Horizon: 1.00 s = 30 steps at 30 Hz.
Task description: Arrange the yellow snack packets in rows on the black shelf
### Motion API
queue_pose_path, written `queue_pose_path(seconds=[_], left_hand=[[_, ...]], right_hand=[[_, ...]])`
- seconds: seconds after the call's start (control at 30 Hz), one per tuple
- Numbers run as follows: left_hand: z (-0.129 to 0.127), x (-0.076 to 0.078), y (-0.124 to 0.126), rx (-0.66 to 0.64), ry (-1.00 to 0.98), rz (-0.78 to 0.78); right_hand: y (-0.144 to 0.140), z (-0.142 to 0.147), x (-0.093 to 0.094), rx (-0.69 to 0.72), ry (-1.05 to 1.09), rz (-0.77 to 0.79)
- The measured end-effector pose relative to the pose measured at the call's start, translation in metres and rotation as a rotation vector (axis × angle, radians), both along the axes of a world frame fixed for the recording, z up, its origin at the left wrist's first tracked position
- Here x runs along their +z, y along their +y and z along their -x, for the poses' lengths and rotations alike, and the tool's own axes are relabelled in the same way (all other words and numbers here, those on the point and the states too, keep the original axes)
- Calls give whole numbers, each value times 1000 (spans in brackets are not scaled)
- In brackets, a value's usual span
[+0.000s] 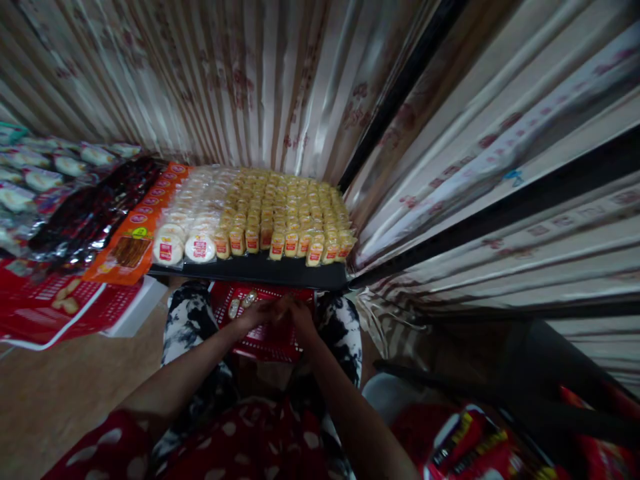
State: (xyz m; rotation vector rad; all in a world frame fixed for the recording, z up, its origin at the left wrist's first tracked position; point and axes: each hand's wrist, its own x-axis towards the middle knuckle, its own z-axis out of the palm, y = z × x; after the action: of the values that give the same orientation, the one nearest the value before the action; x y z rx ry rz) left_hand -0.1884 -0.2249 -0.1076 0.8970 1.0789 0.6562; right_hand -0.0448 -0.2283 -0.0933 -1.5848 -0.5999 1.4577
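Observation:
My left hand (259, 313) and my right hand (299, 316) meet above a red plastic basket (265, 348) between my knees. Fingers of both are closed together around something small and brownish, too dark to make out. A couple of small wrapped snacks (234, 307) lie in the basket, left of my hands. Just beyond, a black shelf (250, 269) carries rows of yellow packaged snacks (290, 220) with red labels. Beside these stand round white packaged crackers (201, 247) in clear wrappers.
Left on the shelf are an orange snack packet (131, 248), dark shiny packets (95, 207) and white packets (35, 177). Another red basket (113, 310) is at left. Patterned curtains (240, 80) hang behind, with a black post (400, 97). Red packages (465, 440) lie lower right.

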Motion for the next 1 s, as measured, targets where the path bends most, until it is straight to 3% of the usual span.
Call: queue_pose_path(seconds=[0.17,0.5,0.63,0.83,1.0], left_hand=[[-4,30,-2,-19,-23,0],[-21,61,5,100,93,-176],[-33,72,22,202,113,-307],[-56,76,55,392,288,-427],[-73,85,73,403,547,-488]], right_hand=[[-4,-3,18,43,41,-71],[-13,-11,35,217,-238,-357],[3,-15,46,158,-451,-438],[28,-23,66,39,-727,-589],[43,-36,64,6,-914,-651]])
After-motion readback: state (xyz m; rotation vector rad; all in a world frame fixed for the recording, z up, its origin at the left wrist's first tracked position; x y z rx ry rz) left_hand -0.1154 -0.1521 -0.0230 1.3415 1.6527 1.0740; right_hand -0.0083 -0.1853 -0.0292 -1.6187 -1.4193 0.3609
